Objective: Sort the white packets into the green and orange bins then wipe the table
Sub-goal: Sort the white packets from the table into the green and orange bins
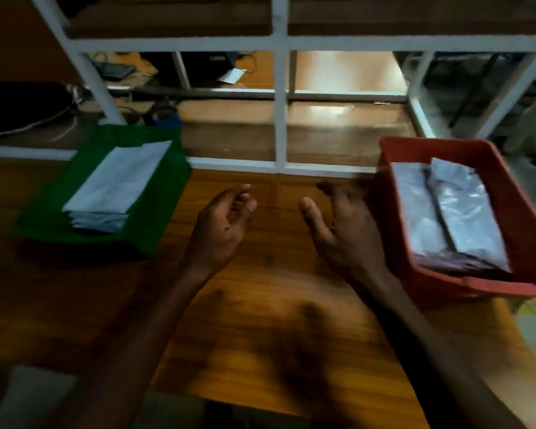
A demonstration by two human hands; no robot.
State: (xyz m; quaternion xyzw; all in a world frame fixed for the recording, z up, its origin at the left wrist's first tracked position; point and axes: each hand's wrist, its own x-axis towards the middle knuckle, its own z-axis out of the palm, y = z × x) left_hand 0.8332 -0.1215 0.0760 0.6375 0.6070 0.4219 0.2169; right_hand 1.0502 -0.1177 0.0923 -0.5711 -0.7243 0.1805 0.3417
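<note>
Both empty hands (283,224) hover between unlabelled packet-filled bins (164,212).

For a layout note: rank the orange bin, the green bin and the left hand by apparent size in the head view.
1. orange bin and green bin: look alike, unranked.
2. left hand: smallest.

Two bare forearms reach into view from the bottom edge, each ending in an uncovered hand: the left hand (222,226) and the right hand (345,230). No sleeve, cuff or glove covers either arm as far up as the picture reaches. Both wrists are plain, and the fingers that show are plain as well. The fingernails are short. The right hand's fingertips are smeared by motion blur, so finer detail there cannot be made out.
</note>
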